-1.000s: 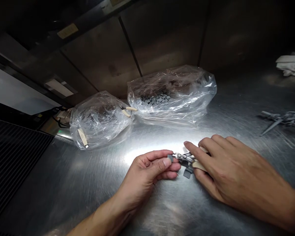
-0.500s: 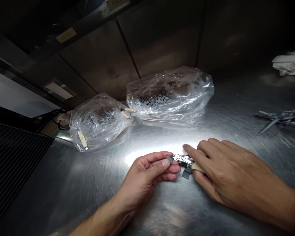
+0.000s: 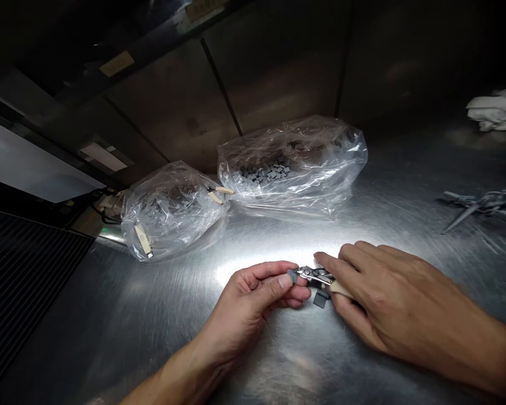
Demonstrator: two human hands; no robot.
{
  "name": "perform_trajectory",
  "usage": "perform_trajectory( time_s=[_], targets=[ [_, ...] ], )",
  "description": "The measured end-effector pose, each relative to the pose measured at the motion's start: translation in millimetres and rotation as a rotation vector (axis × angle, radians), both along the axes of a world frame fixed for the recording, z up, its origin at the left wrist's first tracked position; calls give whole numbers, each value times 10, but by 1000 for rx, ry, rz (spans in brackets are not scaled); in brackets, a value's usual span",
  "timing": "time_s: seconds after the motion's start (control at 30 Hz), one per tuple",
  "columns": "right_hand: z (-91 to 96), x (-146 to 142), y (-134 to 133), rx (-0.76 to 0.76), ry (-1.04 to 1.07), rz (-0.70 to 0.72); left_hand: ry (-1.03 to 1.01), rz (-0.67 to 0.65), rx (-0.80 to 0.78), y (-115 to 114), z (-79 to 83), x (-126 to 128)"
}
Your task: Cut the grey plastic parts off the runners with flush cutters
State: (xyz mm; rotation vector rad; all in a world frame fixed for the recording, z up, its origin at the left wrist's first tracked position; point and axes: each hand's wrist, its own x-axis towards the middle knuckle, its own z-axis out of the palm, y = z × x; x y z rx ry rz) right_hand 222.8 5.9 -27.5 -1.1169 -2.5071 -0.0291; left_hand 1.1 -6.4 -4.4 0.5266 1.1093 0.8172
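Left hand is closed in a pinch, thumb and forefinger gripping a small dark grey square chip. The chip sits at the steel nose of cream-handled pliers, which the right hand clasps with curled fingers. Another dark grey chip lies just below the pliers on the brushed stainless steel table. Farther off stand a clear plastic bag of grey chips and a second clear plastic bag, with a crumpled white cloth and a metal tool away to the right.
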Motion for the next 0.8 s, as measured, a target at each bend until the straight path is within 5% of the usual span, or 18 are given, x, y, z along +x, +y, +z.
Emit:
perform_trajectory(
  time_s=[0.8],
  targets=[
    [-3,21,13,-33,10,13,-3,-1,-5,-3,-10,1]
  ],
)
